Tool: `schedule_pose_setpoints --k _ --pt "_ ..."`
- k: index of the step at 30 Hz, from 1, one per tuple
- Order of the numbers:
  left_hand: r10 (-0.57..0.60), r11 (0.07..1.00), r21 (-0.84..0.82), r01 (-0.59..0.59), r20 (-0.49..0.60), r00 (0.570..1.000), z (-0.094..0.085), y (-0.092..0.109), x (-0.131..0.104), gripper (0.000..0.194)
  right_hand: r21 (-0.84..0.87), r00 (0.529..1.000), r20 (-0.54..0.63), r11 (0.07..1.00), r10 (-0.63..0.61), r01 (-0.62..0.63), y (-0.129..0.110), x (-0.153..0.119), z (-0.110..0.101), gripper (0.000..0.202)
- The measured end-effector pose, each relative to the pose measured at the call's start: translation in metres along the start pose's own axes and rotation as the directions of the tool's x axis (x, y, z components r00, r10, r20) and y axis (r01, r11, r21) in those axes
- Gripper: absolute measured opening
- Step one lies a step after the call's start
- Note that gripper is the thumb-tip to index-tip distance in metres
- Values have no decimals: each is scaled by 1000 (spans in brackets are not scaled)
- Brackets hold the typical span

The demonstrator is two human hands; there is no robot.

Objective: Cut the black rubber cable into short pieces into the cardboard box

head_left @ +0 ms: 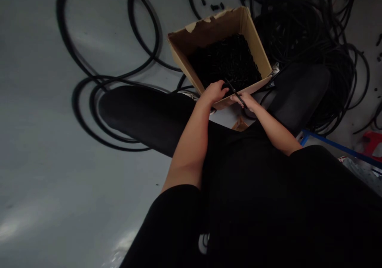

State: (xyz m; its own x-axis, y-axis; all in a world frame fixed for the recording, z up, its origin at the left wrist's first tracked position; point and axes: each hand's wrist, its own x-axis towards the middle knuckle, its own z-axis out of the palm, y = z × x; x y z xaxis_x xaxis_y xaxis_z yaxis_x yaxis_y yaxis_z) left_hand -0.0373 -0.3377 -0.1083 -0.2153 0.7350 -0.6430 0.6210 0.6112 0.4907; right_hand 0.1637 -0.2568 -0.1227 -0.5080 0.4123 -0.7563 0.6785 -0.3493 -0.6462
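My left hand (217,92) is over the near edge of an open cardboard box (259,41), its fingers curled round a dark end of what looks like black tubing. Beside it, my right hand (245,101) is closed on a slim black tool (235,92) that looks like scissors. Its tip points up and left, close to the left fingertips. Short black pieces (227,59) cover the bottom of the box. The dark materials blend together, so the exact grip of the left fingers is hard to see.
Large loops of black tubing (64,33) lie on the grey floor at left. A tangled heap of it (298,33) is at right. Several short pieces (214,7) lie behind the box. My legs flank the box. A blue bar (343,146) and a red object (373,144) are at lower right.
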Motion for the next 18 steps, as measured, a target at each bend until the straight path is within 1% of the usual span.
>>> schedule_pose_setpoints --k 2,3,5,7,9,12,15,18 --pt "-24 999 -47 23 -38 999 0 -3 0 53 39 996 -93 999 17 -13 1 2 -1 59" --pt "-20 997 -69 16 -61 998 0 -5 1 55 61 993 -116 998 25 -18 1 4 -1 61" --pt "22 993 -111 -34 -109 994 1 -7 2 55 98 992 -127 995 27 -14 2 6 -2 62" --pt "81 986 -135 -100 -137 987 2 -8 3 54 122 994 -105 992 31 -18 2 7 -1 57" --pt "124 982 -128 -139 -120 985 3 -10 5 52 130 996 -74 991 42 -32 3 8 -1 48" --pt "157 985 -65 -160 -48 987 6 -14 8 49 119 999 -43 993 29 -24 5 10 -1 36" --pt "169 985 17 -169 -3 986 9 -17 11 50 81 1000 -18 997 -6 7 11 12 -3 31" --pt "167 983 69 -168 22 986 9 -19 12 52 76 1000 2 997 7 -8 16 17 -4 31"
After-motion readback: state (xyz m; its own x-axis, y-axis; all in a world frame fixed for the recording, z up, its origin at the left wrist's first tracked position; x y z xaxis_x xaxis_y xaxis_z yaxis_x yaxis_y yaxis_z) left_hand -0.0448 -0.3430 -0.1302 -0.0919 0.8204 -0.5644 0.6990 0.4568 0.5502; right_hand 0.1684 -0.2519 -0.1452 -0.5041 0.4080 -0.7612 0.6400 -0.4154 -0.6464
